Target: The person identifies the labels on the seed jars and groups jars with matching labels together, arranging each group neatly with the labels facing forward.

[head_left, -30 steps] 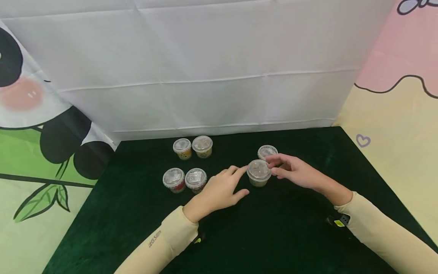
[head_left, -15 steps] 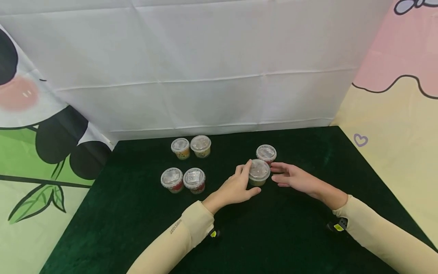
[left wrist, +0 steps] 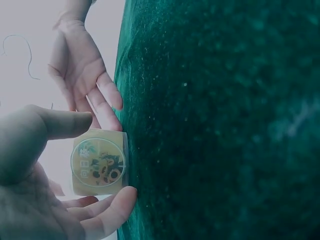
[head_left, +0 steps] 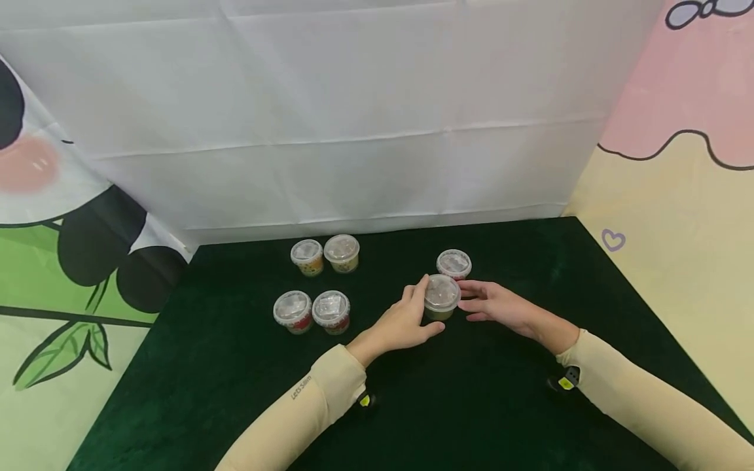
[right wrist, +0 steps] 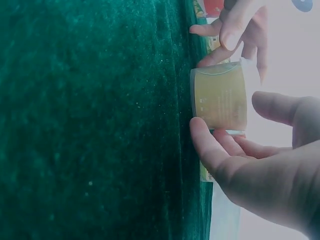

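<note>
A small lidded tub point(head_left: 442, 294) with pale yellowish contents stands on the dark green cloth between the two hands. In the left wrist view a round printed label faces out on the tub point(left wrist: 98, 167). My left hand point(head_left: 400, 324) is at its left side, fingers extended against it and thumb apart in front. From the right, my right hand point(head_left: 501, 309) reaches the tub with loosely extended fingers; its thumb stands off the tub point(right wrist: 220, 100) in the right wrist view. Directly behind is another lidded tub point(head_left: 454, 262) with red showing under its lid, partly hidden.
Two red-filled tubs point(head_left: 292, 310) stand side by side at the left. Behind them, near the back edge, is a pair of yellowish tubs point(head_left: 341, 252). A white cloth backdrop point(head_left: 353, 176) rises behind the green table cloth point(head_left: 459, 405).
My left hand has moved right, from near the left pair to the front tub's side. My right hand has shifted lower, off the rear tub, to the front tub's right side.
</note>
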Available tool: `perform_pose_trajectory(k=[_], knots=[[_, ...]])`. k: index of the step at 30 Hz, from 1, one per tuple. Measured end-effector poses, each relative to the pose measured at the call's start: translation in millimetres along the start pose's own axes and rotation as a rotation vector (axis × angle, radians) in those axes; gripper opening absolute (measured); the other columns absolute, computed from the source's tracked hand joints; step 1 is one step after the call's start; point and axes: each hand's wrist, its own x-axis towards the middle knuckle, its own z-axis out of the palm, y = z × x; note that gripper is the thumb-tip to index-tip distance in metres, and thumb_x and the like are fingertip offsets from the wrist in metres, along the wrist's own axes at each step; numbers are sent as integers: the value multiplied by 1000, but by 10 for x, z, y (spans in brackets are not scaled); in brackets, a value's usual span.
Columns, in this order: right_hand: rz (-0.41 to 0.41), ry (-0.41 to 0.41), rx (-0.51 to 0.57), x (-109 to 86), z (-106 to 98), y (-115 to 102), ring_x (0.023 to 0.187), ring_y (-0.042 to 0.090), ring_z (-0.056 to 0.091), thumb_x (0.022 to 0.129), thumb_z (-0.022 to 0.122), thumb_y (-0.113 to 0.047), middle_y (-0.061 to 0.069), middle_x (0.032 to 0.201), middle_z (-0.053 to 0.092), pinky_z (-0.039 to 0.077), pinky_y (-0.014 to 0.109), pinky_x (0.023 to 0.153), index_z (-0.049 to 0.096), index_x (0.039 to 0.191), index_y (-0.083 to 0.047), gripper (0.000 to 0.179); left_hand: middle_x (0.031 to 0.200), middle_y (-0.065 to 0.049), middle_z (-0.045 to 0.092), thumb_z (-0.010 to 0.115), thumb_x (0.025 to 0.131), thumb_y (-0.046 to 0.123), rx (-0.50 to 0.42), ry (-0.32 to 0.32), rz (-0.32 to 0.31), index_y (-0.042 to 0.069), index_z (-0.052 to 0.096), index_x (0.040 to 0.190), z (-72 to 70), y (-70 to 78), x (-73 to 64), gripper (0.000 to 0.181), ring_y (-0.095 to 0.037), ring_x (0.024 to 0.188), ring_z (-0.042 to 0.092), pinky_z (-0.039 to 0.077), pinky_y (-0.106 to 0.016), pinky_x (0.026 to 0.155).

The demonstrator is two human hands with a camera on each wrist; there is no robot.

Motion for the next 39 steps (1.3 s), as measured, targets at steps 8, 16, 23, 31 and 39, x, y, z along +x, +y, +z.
perform_pose_trajectory(k=[8,16,23,31,39], knots=[[-2,-25,11,39,-14,6,141,41,38,105,58,-23,24,157,30,46,46,106,24,158,-1,67,154,-22,31,67,98,38,4,-6,-10,7,7,163,13,-15,10,94,-32,131,51,46,-44,106],[4,-37,29,17,-6,-5,140,41,38,105,58,-21,24,156,32,45,48,107,27,158,-1,64,154,-23,32,67,98,38,-2,-4,8,5,8,162,12,14,-25,93,-32,132,50,46,-44,106],[-1,-58,29,24,-9,-24,142,43,35,105,57,-19,26,156,31,44,50,108,27,157,2,63,154,-22,32,68,98,38,1,-4,-1,7,8,162,2,15,-22,93,-32,132,50,46,-44,106],[-18,-53,37,51,29,-60,139,42,39,104,60,-19,26,155,31,44,51,107,29,156,2,63,154,-23,33,63,101,36,11,12,-17,5,10,162,-9,10,-21,87,-32,130,52,47,-44,105],[-12,-47,37,62,51,-67,135,41,44,103,61,-20,25,153,31,47,49,105,32,155,0,63,152,-23,34,58,105,33,20,44,6,5,12,162,-1,-30,-13,78,-31,128,54,47,-42,105]])
